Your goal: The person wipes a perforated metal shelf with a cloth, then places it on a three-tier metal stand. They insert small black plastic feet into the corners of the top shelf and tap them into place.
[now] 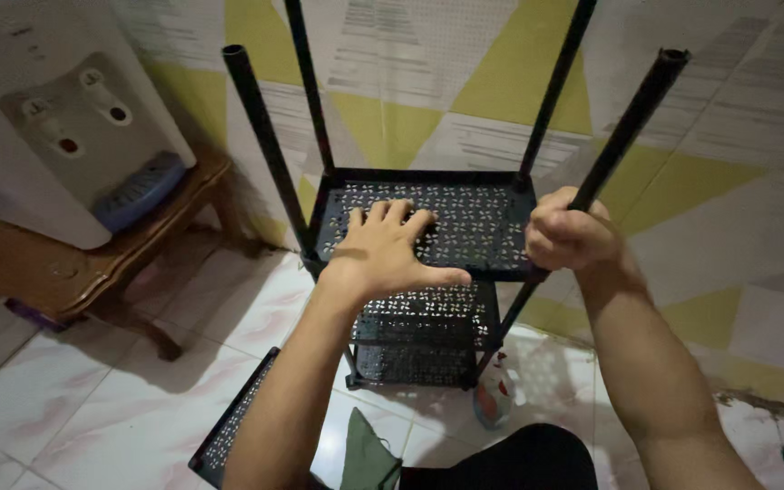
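At five o'clock I see a small white plastic packet (494, 392) with red marks on the tiled floor. My left hand (383, 254) lies flat, fingers spread, on the black perforated metal shelf rack (474, 222) at centre; my right hand (569, 234) fists its front-right pole (628, 122).

Person: two bare forearms, no sleeves, watch or rings visible; left hand (383, 249), right hand (569, 231). Dark garment, possibly black trousers (510, 463), near edge.

I'm in a room of a home: a water dispenser (65, 127) sits on a low wooden table (93, 272), with glossy floor tiles (74, 399) below it and patterned wall tiles (728, 136) to its right.
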